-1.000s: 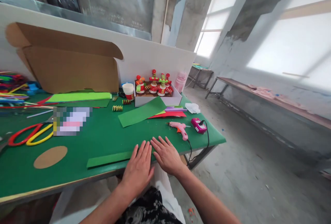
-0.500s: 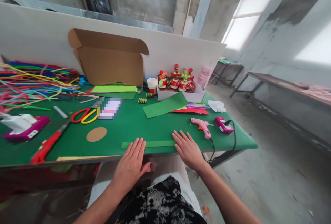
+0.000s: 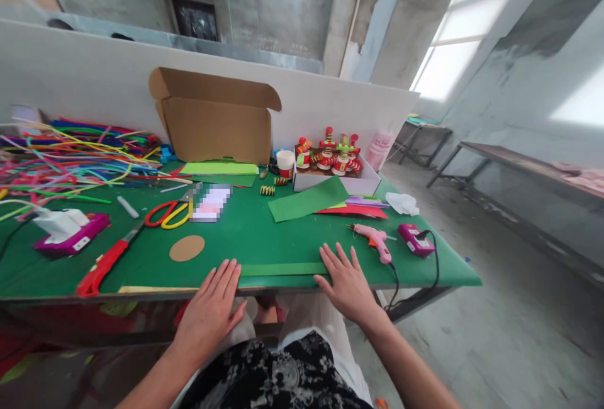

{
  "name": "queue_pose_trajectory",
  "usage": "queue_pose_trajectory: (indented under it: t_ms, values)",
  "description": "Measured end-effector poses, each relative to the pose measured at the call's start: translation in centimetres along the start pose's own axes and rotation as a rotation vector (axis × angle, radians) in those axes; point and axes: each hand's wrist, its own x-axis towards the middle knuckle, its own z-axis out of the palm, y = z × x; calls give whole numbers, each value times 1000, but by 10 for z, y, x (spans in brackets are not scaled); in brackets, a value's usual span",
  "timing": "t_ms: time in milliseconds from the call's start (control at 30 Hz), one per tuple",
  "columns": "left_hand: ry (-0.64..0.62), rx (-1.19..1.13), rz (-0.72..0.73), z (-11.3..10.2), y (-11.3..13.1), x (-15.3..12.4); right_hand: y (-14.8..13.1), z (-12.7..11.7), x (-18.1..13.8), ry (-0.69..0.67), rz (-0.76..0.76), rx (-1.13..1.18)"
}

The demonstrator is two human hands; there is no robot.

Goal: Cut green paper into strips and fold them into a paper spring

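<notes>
A narrow green paper strip (image 3: 283, 269) lies flat along the front edge of the green-topped table (image 3: 264, 242). My left hand (image 3: 212, 299) rests flat on the strip's left end, fingers stretched out and covering that end. At the other end, my right hand (image 3: 344, 280) presses down with its fingers spread. Neither hand grips anything. Left of the strip lies a brown cardboard oval (image 3: 187, 248). A pink glue gun (image 3: 375, 239) is just beyond my right hand, its cord hanging over the front edge.
Red-handled scissors (image 3: 106, 264), red-and-yellow scissors (image 3: 167, 214) and a purple power socket (image 3: 73, 236) lie to the left, before piled pipe cleaners (image 3: 80, 157). Behind are green sheets (image 3: 309, 200), a white box (image 3: 335, 181) of small figures, a paper cup (image 3: 285, 162) and an open cardboard box (image 3: 219, 126).
My left hand has slid left along the strip to its end, uncovering more of the middle. My right hand now covers the right end, its thumb spread out. The view has shifted slightly.
</notes>
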Motion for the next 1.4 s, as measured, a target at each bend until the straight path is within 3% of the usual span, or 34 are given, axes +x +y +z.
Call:
queue_pose_trajectory:
  t_ms: [67, 200, 333, 467, 767, 1033, 1400]
  values:
    - [19, 23, 3, 4, 0, -1, -31, -5, 7, 47, -69, 70]
    - [52, 58, 45, 11, -3, -4, -107, 2, 24, 31, -400, 256]
    - [67, 77, 84, 14, -8, -8, -140, 24, 32, 51, -425, 313]
    - [7, 41, 73, 7, -7, -6, -123, 39, 25, 95, -398, 286]
    - [4, -42, -6, -2, 0, 0, -63, 37, -1, 132, -271, 168]
    - [34, -7, 57, -5, -2, 0, -7, 38, -24, 185, -176, 65]
    - [13, -37, 59, -5, -11, -3, 28, 43, -41, 221, -99, 17]
